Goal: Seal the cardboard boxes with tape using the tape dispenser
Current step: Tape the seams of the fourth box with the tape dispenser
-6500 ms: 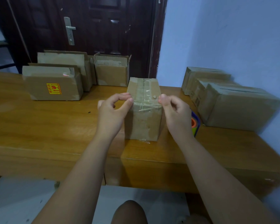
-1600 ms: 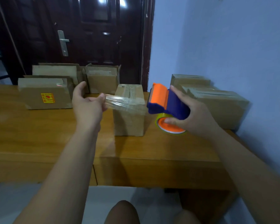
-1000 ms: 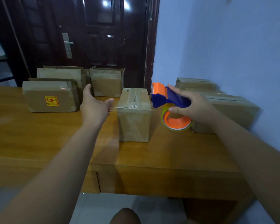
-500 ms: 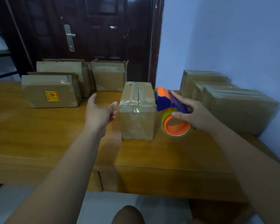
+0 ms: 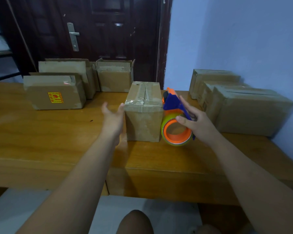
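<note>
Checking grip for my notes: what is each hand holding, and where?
Right hand holds the tape dispenser by its blue handle; left hand holds nothing.

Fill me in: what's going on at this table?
A person is taping cardboard boxes. The right hand holds the orange-and-blue tape dispenser beside the right side of the middle box, whose top already carries clear tape. The left hand is open at the box's left side. Open boxes wait at back left; closed ones sit right.

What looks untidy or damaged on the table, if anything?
The clear tape across the front top edge of the middle box is wrinkled and bunched near its left corner, not flat. Nothing else stands out.
</note>
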Motion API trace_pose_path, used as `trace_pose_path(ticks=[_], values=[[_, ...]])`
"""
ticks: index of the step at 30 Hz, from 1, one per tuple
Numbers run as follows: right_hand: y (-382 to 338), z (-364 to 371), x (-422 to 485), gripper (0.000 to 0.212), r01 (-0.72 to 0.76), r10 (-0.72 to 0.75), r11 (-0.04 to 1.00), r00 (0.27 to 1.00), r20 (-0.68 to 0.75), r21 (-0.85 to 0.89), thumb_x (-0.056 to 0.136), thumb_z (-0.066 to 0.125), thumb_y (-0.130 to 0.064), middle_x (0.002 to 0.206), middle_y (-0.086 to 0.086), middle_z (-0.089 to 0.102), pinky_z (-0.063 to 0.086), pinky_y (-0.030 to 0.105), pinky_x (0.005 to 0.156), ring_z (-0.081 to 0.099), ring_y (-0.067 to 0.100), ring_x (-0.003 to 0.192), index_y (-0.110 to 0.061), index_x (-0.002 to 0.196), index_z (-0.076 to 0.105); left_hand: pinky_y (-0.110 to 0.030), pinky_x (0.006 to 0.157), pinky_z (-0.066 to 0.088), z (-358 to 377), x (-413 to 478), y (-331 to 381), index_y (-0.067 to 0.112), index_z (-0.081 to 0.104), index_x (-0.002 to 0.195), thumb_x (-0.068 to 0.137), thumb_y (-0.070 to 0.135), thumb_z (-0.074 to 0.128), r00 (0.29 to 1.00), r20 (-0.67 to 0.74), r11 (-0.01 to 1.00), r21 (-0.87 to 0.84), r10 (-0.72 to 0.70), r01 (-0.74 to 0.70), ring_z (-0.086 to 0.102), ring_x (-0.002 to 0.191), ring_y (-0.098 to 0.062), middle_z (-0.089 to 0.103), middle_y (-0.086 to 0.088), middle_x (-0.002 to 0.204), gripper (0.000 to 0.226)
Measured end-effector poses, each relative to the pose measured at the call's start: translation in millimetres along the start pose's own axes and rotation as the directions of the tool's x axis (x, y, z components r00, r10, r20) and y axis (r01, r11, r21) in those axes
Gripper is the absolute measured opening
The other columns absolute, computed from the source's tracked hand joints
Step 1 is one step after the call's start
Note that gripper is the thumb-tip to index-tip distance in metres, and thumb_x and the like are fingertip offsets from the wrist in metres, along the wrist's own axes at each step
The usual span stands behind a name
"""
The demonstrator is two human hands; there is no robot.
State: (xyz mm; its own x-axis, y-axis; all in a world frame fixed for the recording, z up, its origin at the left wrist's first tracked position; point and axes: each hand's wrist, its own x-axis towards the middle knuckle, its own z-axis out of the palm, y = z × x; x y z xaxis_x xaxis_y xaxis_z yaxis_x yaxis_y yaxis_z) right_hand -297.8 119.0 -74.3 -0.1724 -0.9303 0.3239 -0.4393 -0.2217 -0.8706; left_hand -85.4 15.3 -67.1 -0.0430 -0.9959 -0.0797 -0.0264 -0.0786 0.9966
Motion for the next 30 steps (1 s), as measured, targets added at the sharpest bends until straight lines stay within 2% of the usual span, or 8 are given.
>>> trace_pose_path(ticks=[2, 4, 6, 9, 12, 16, 24, 30], values=[[0.6, 2.8, -0.8, 0.076, 0.009, -0.009, 1.000, 1.000, -0.017, -0.007, 0.077, 0.064, -0.040, 0.134, -0.027, 0.045, 0.044, 0.014, 0.097, 0.048, -0.009, 0.120, -0.040, 0.143, 0.027, -0.034, 0.063, 0.048, -0.2, -5.3, -7.6, 0.025, 0.034, 0.142, 0.101, 0.026, 0.042, 0.983, 0.082, 0.986, -0.033, -0.163, 0.166, 0.057, 0.081, -0.024, 0.056, -0.011, 0.099, 0.042], [0.4, 5.6, -1.7, 0.078, 0.013, -0.013, 1.000, 1.000, -0.029, -0.003, 0.076, 0.065, -0.040, 0.134, -0.025, 0.046, 0.043, 0.014, 0.096, 0.049, -0.009, 0.119, -0.037, 0.145, 0.028, -0.027, 0.056, 0.043, -2.7, -10.2, -17.9, 0.021, 0.042, 0.136, 0.097, 0.002, 0.039, 0.995, 0.030, 0.994, -0.057, -0.091, 0.092, 0.056, 0.077, -0.020, 0.055, -0.008, 0.095, 0.044], [0.3, 8.8, -2.4, 0.077, 0.011, -0.011, 1.000, 1.000, -0.027, 0.011, 0.076, 0.065, -0.041, 0.135, -0.026, 0.045, 0.043, 0.018, 0.099, 0.048, -0.007, 0.123, -0.038, 0.144, 0.029, -0.024, 0.081, 0.047, -5.7, -18.2, -21.9, 0.023, 0.040, 0.140, 0.091, -0.009, 0.039, 0.979, -0.071, 0.982, 0.002, 0.191, -0.191, 0.053, 0.112, -0.013, 0.052, -0.001, 0.125, 0.058], [-0.3, 17.7, -2.9, 0.076, 0.010, -0.009, 0.999, 0.999, -0.036, 0.031, 0.078, 0.066, -0.038, 0.131, -0.030, 0.045, 0.041, 0.011, 0.096, 0.047, -0.012, 0.120, -0.035, 0.145, 0.030, -0.028, 0.107, 0.035, -7.7, -29.5, -14.6, 0.027, 0.033, 0.145, 0.092, -0.003, 0.042, 0.871, 0.011, 0.868, 0.069, 0.492, -0.491, 0.037, 0.130, -0.002, 0.041, 0.011, 0.143, 0.061], [-0.5, 25.3, -3.5, 0.077, 0.006, -0.003, 0.999, 0.998, -0.066, 0.043, 0.078, 0.067, -0.038, 0.127, -0.033, 0.045, 0.040, 0.006, 0.091, 0.045, -0.014, 0.119, -0.033, 0.146, 0.031, -0.030, 0.112, 0.025, -12.8, -27.4, -10.7, 0.024, 0.039, 0.142, 0.095, 0.014, 0.048, 0.805, 0.085, 0.671, 0.506, 0.587, -0.542, 0.030, 0.136, -0.008, 0.038, 0.006, 0.148, 0.049], [-2.1, 28.7, -7.5, 0.080, -0.003, 0.008, 0.998, 0.997, -0.080, 0.058, 0.075, 0.068, -0.040, 0.127, -0.031, 0.048, 0.041, 0.007, 0.092, 0.047, -0.014, 0.118, -0.031, 0.146, 0.033, -0.033, 0.115, 0.015, -23.5, -25.0, 2.8, 0.017, 0.052, 0.133, 0.091, 0.026, 0.057, 0.684, 0.189, 0.342, 0.754, 0.705, -0.561, 0.021, 0.142, -0.019, 0.035, -0.002, 0.150, 0.043], [-5.5, 33.7, -10.9, 0.072, -0.018, 0.025, 0.997, 0.996, -0.086, 0.071, 0.084, 0.067, -0.027, 0.122, -0.031, 0.050, 0.042, 0.013, 0.096, 0.050, -0.009, 0.118, -0.029, 0.147, 0.032, -0.039, 0.116, 0.009, -22.4, -25.0, 11.7, 0.020, 0.033, 0.143, 0.090, 0.027, 0.060, 0.615, 0.478, -0.037, 0.807, 0.627, -0.589, 0.030, 0.139, -0.019, 0.040, -0.003, 0.147, 0.060], [-10.6, 28.6, -9.8, 0.079, -0.009, 0.009, 1.000, 0.999, -0.049, 0.001, 0.076, 0.065, -0.045, 0.132, -0.022, 0.050, 0.044, 0.013, 0.093, 0.051, -0.008, 0.117, -0.036, 0.146, 0.030, -0.037, 0.106, 0.036, -21.9, -19.5, 6.9, 0.019, 0.046, 0.135, 0.089, 0.024, 0.061, 0.589, 0.514, 0.023, 0.741, 0.624, -0.671, 0.045, 0.127, -0.022, 0.051, -0.003, 0.137, 0.049]])
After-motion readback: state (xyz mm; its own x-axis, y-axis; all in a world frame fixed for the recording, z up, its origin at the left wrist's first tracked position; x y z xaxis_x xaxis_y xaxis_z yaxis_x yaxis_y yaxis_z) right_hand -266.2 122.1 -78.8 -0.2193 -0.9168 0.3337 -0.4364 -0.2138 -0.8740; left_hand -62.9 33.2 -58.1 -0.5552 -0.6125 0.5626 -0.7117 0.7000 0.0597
